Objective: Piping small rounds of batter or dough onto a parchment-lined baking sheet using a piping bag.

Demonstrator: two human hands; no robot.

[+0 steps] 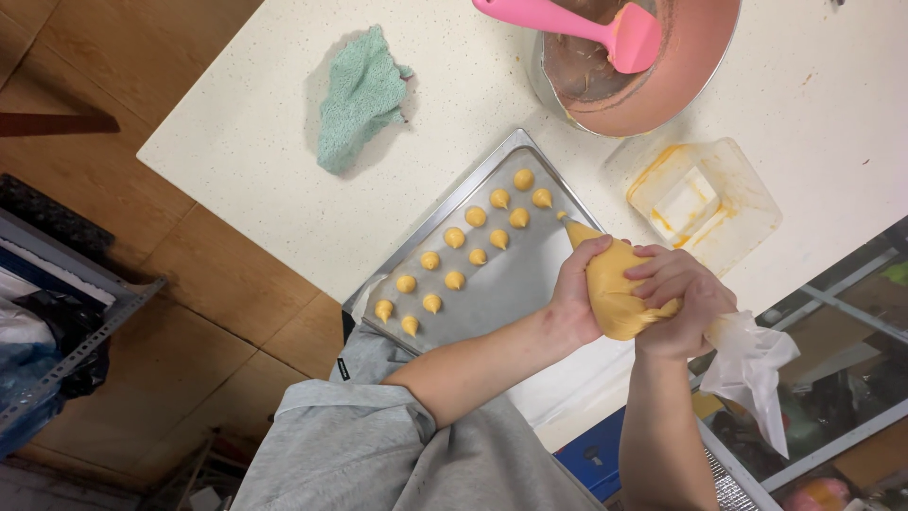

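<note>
We work over a white speckled worktop [265,123], both hands on a piping bag [615,284] filled with yellow-orange batter. Our left hand [577,293] wraps the lower body of the bag, fingers curled around it near the nozzle end, likely to steady and aim the tip. Our right hand [681,303] is closed over the upper bulge of the bag, where squeezing would drive the batter forward; the twisted empty tail of the bag [752,369] hangs out behind that hand, past the worktop edge.

The nozzle tip [565,220] points down at the metal baking tray [445,222], just beside the last of the piped mounds [473,241]. The mounds sit in two-to-three staggered rows along the tray's far side, spaced apart, presumably so they do not merge.

Near the tray: a crumpled green cloth [359,95], a pink-rimmed mixing bowl [690,66] with a pink spatula [586,24] resting in it, and a batter-smeared clear plastic container [705,203]. All lie within reach but apart from the tray.
</note>
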